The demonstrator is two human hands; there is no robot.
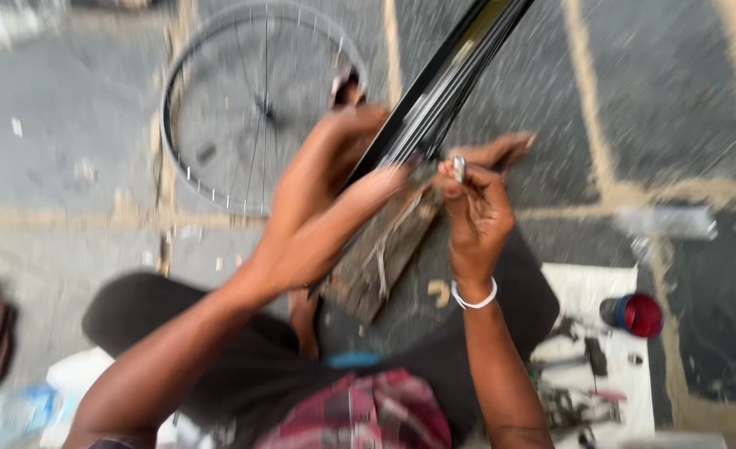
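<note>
The picture is blurred by motion. My left hand (326,195) grips a black bicycle rim (443,83) that rises from my lap toward the top of the view. My right hand (476,208) pinches a small silver tool (459,169) against the rim's inner side, index finger stretched out; a white band circles that wrist. Below both hands a worn brown block (380,258) leans against my knee, pale strands hanging over it.
A second spoked wheel (251,108) lies flat on the paved ground ahead left. At my right a white sheet (592,291) carries several dark tools, with a red-capped container (634,314) at its edge. A plastic bottle (14,416) lies lower left.
</note>
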